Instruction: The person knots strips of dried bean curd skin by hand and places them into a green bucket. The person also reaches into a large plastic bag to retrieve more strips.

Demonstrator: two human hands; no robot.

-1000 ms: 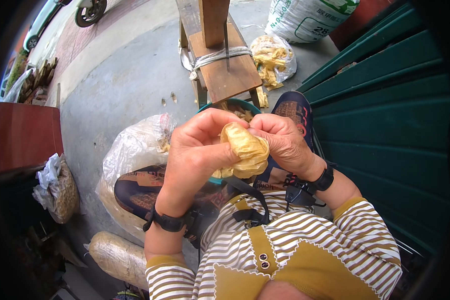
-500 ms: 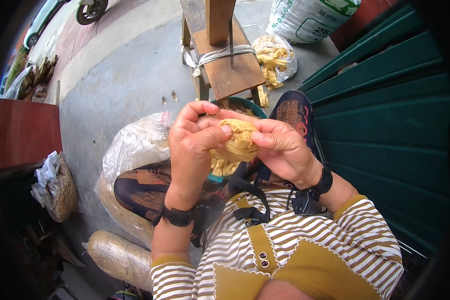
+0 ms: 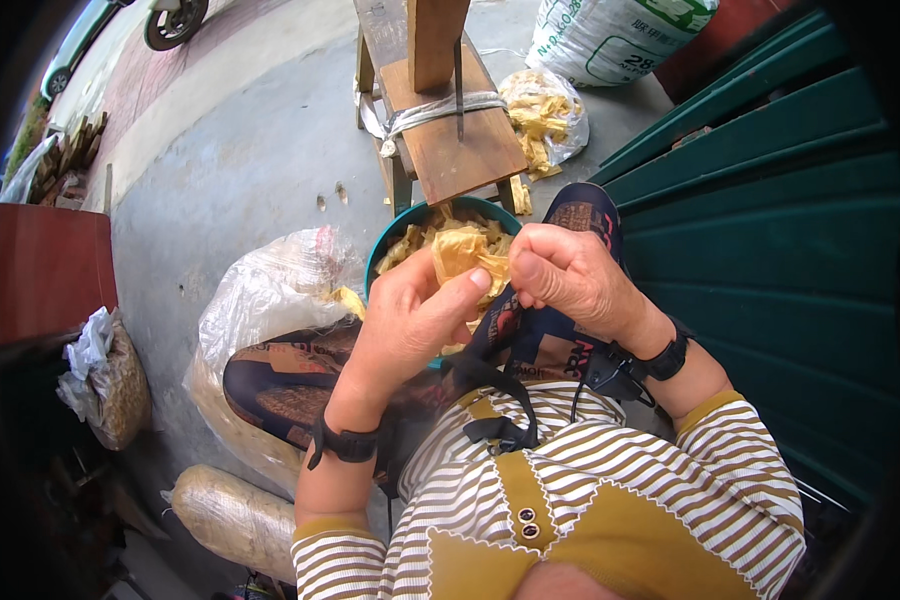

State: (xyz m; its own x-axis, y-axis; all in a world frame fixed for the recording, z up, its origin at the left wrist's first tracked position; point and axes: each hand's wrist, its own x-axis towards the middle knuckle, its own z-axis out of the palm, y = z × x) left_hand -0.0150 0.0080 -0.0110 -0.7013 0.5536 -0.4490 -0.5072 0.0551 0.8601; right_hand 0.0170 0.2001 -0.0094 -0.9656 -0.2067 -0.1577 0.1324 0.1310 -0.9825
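Note:
In my left hand (image 3: 402,322) is a crinkled, yellow, paper-like piece (image 3: 460,252), pinched under the thumb. My right hand (image 3: 578,285) is closed just right of it, thumb pressed to curled fingers. Whether anything thin is between those fingers cannot be made out. Below both hands stands a teal basin (image 3: 374,262) holding more yellow and brownish pieces, partly hidden by my hands and legs. Beyond it is a wooden bench (image 3: 460,165) with an upright post and a dark metal rod; a whitish strip is tied around it.
A clear bag of yellow pieces (image 3: 555,115) sits behind the bench, near a white printed sack (image 3: 610,40). Large plastic bags (image 3: 255,290) lie to my left, with a stuffed bag (image 3: 235,520) nearer. Dark green ridged panels (image 3: 760,240) rise on the right.
My hands have parted slightly; the right has let go of the yellow piece and moved right. The left has lowered, still holding it, and more of the basin shows.

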